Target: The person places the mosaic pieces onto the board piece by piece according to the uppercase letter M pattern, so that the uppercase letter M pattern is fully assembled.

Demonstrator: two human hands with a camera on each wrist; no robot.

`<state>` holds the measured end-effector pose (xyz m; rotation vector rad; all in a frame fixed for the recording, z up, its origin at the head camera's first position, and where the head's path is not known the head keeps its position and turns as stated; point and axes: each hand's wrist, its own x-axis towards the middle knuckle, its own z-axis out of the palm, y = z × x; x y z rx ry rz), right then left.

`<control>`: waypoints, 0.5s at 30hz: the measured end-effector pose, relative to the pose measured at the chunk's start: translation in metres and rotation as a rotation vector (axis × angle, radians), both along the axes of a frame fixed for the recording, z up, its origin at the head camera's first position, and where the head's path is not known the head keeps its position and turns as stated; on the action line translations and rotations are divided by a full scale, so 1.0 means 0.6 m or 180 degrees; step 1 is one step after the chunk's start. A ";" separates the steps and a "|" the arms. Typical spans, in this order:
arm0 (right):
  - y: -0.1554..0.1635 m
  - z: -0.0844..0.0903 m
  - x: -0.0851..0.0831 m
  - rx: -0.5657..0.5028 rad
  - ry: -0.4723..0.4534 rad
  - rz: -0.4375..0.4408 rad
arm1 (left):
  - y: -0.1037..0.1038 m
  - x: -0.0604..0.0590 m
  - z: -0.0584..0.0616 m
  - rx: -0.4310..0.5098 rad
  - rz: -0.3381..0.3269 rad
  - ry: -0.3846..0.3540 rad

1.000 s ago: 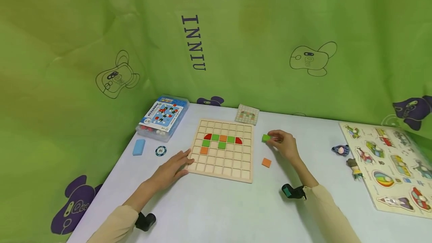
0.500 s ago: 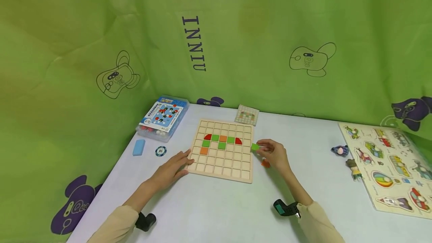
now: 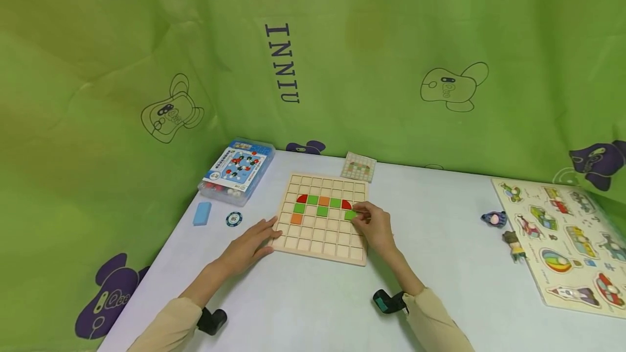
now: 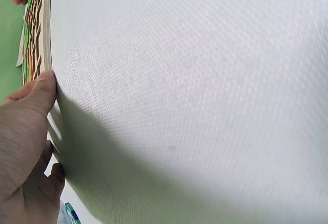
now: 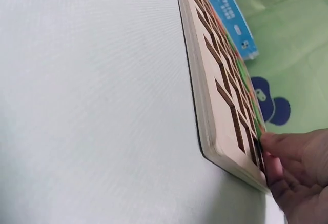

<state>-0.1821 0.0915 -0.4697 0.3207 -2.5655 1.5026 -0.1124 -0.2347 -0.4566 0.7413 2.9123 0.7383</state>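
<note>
A wooden grid board [image 3: 323,243] lies on the white table, with red, green and orange tiles in its upper rows. My right hand [image 3: 371,224] reaches over the board's right side and pinches a green square tile [image 3: 350,214] at a cell just below the right red quarter-round tile [image 3: 345,204]. In the right wrist view the board's edge [image 5: 205,126] runs close by my right hand's fingers [image 5: 287,147]. My left hand [image 3: 251,240] rests flat on the table, fingers touching the board's lower left corner; its thumb [image 4: 43,88] meets the board's edge.
A pattern card [image 3: 358,166] lies behind the board. A blue plastic box [image 3: 236,170], a blue block [image 3: 201,213] and a round chip [image 3: 233,218] sit at the left. A peg puzzle board [image 3: 562,243] and two small figures [image 3: 494,218] are at the right.
My right hand carried the green tile leftward from the table onto the board's right side, and now hides the loose orange tile. The left hand stayed put.
</note>
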 end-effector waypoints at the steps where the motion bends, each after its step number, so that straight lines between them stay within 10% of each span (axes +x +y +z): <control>1: -0.002 0.000 0.000 -0.0005 0.0015 -0.0006 | 0.000 0.000 0.000 0.0000 -0.0004 -0.0002; 15: 0.018 0.011 0.011 -0.0193 -0.0071 0.0099 | 0.000 0.001 0.000 -0.0008 0.0015 0.0003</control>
